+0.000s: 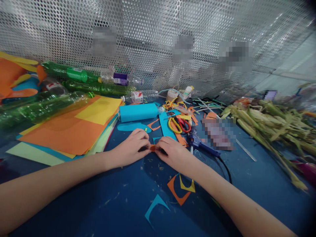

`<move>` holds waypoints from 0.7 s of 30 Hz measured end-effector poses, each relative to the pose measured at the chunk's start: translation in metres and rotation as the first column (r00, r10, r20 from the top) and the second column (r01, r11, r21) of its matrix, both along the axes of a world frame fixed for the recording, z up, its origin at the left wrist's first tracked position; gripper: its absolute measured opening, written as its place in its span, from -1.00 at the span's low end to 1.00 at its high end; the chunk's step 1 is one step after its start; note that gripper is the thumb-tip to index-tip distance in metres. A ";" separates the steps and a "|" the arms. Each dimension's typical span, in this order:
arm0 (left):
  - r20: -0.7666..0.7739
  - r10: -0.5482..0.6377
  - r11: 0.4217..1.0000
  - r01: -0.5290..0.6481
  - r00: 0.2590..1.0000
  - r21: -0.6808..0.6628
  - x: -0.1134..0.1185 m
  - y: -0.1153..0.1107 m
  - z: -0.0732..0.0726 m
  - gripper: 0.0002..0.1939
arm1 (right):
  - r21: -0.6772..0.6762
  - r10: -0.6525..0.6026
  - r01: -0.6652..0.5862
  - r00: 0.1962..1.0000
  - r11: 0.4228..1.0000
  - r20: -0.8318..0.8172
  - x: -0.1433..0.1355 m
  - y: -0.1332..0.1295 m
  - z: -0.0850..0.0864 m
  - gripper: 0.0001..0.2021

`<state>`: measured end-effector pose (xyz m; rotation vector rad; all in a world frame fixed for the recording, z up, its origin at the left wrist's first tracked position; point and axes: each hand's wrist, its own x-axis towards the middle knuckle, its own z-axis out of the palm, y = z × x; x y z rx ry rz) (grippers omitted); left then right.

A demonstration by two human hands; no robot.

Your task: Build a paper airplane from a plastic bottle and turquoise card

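Observation:
Between my two hands, at the middle of the blue table [118,204], is a small orange piece [153,148]. The fingertips of my left hand [132,148] pinch its left end, and those of my right hand [174,154] pinch its right end. Just beyond them lies a bottle wrapped in blue paper [138,112]. Yellow- and red-handled scissors [179,125] rest on blue and orange scraps past my right hand. A blue glue gun [203,146] with a black cord lies to the right of that hand.
Stacked coloured sheets [61,131] and green bottles [44,107] are on the left. Corn husks [269,128] lie at the right. Cut scraps, one orange [179,196] and one blue [154,205], sit in front. A perforated metal screen [148,39] stands behind.

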<state>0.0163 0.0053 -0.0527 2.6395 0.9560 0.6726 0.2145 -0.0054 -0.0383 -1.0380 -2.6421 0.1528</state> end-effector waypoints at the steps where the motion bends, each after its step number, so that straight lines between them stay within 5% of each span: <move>1: 0.002 0.001 1.000 -0.001 1.000 -0.006 0.000 0.000 0.000 -0.91 | -0.012 -0.012 0.012 1.000 1.000 -0.011 0.000 0.000 0.001 -0.91; 21: 0.020 0.078 0.997 -0.078 0.997 -0.024 0.001 0.001 -0.004 -0.90 | -0.157 -0.039 0.025 0.995 0.987 -0.089 0.005 0.003 0.001 -0.94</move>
